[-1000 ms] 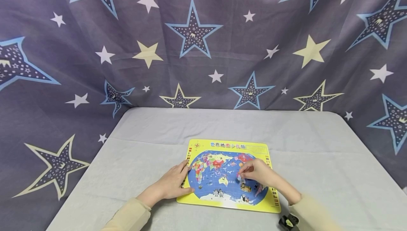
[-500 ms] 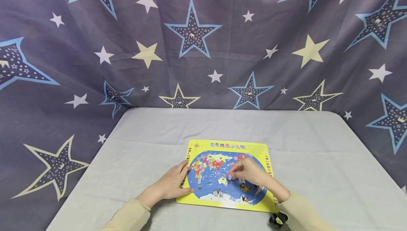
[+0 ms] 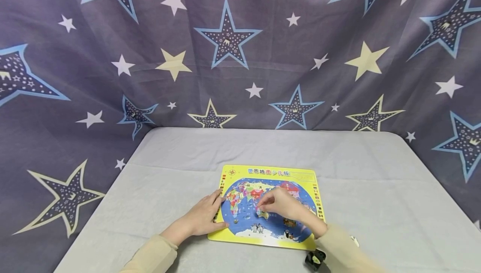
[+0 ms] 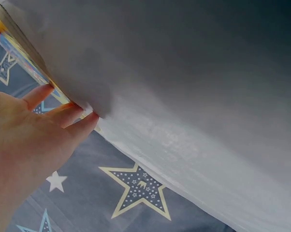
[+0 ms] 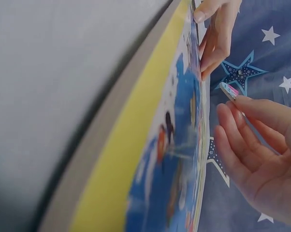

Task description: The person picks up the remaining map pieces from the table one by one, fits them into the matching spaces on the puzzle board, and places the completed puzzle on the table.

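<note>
A yellow-bordered world map puzzle board (image 3: 234, 237) lies on the grey cloth, its blue oval filled with coloured land and animal pictures. At the board's left side rests my left hand (image 3: 199, 217), fingers fairly straight along the edge and thumb on the border. In the left wrist view those fingertips (image 4: 90, 119) touch the board's edge. My right hand (image 3: 285, 205) is over the map's middle, just above the yellow Australia. Thumb and forefinger pinch a small, thin puzzle piece (image 5: 229, 91) with pink and light blue on it, held apart from the board in the right wrist view.
A grey cloth (image 3: 180, 173) covers the table. Behind and beside it hangs a dark curtain (image 3: 255, 26) with stars. A black device (image 3: 315, 259) sits by my right wrist, with a small white thing (image 3: 355, 241) past the sleeve, partly hidden.
My right hand has moved left across the map with the puzzle piece, from the right part to the middle. The left hand and the board have stayed in place.
</note>
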{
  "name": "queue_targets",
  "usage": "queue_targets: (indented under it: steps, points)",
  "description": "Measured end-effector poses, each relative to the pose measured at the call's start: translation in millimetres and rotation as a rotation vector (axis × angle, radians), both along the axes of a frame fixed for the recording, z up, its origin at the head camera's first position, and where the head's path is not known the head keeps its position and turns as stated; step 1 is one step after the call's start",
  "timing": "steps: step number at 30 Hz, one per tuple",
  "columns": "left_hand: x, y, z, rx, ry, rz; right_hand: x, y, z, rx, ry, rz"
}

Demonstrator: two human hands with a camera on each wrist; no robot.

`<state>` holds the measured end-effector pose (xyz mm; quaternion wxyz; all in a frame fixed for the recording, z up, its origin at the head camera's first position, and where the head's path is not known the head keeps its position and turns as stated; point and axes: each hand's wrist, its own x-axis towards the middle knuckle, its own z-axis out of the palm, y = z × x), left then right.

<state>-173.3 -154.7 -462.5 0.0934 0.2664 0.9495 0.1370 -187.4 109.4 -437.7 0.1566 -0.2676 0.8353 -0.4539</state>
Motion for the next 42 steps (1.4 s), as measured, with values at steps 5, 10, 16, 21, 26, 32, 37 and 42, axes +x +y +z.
queue_targets:
  steps: [5,10,16,21,26,32,37,42]
  points:
    - [0.0,0.2,0.5,0.001,-0.006,0.001,-0.9,-7.9,-1.7,0.003,0.006,0.003]
    - [-0.4,0.2,0.3,-0.004,-0.006,-0.002,-2.6,-15.3,-2.4,0.017,-0.003,-0.004]
    - [0.2,0.1,1.3,0.001,-0.009,-0.002,-4.6,-25.2,-3.3,0.01,0.031,0.032]
    - [-0.4,0.3,1.7,0.001,-0.011,-0.004,-5.6,-31.8,-5.7,0.014,0.063,0.061]
    - [0.0,0.4,2.0,0.007,-0.01,-0.005,-5.1,-37.1,-6.3,-0.001,0.046,0.063]
    - [-0.1,0.2,1.0,-0.013,-0.001,0.002,-6.4,-44.8,-7.2,-0.008,0.005,0.047]
    - [0.1,0.4,1.1,-0.015,0.0,0.0,-8.5,-50.3,-8.6,0.001,0.015,0.048]
    - [0.9,0.8,2.1,-0.001,0.004,-0.003,-9.5,-54.0,-8.7,0.009,0.049,0.055]
